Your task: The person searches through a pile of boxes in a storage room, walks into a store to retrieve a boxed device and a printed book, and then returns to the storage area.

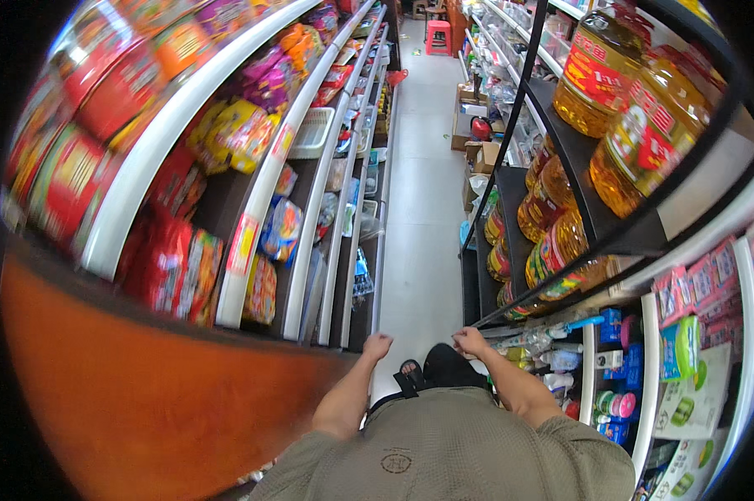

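Observation:
My left hand (pixel 377 346) hangs in front of me with its fingers loosely curled and nothing visible in it. It is nearest to the lower end of the snack shelves on the left. My right hand (pixel 470 342) is also curled, and I see nothing in it. Close by on that side stands a black metal rack (pixel 514 250) with large bottles of cooking oil (pixel 558 250). Neither hand appears to touch the shelves. Below them show a sandalled foot (pixel 409 371) and a dark trouser leg (pixel 449 366).
A pale tiled aisle floor (pixel 422 206) runs ahead between shelves. Packaged snacks (pixel 242 134) and red tins (pixel 70 181) fill the left side, beside an orange-brown panel (pixel 164 401). Cardboard boxes (pixel 483 156) narrow the aisle on the right. A red plastic stool (pixel 439 37) stands far ahead.

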Demonstrator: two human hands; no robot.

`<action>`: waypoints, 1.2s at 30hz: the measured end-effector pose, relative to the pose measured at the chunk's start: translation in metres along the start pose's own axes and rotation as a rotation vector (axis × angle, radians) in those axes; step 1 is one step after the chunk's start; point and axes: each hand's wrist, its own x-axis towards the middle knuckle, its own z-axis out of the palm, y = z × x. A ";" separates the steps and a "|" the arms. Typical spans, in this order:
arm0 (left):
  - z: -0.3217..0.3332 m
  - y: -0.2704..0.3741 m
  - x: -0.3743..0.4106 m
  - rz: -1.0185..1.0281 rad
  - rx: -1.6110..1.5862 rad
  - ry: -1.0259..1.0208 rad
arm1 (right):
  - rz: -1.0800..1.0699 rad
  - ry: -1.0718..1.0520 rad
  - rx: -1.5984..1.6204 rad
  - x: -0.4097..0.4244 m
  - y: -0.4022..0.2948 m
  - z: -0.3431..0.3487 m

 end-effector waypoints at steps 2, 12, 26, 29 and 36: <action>-0.010 0.049 0.061 0.024 -0.100 -0.025 | 0.109 -0.040 0.044 0.037 -0.051 -0.003; -0.093 0.131 0.314 -0.079 -0.070 -0.290 | 0.216 -0.122 0.020 0.291 -0.226 -0.059; -0.121 0.380 0.661 -0.169 0.190 -0.247 | 0.279 0.053 0.182 0.604 -0.396 -0.223; -0.137 0.434 0.764 -0.171 0.263 -0.366 | 0.281 0.140 0.210 0.674 -0.425 -0.271; -0.168 0.582 0.979 0.073 0.159 -0.257 | 0.253 0.313 0.043 0.778 -0.444 -0.433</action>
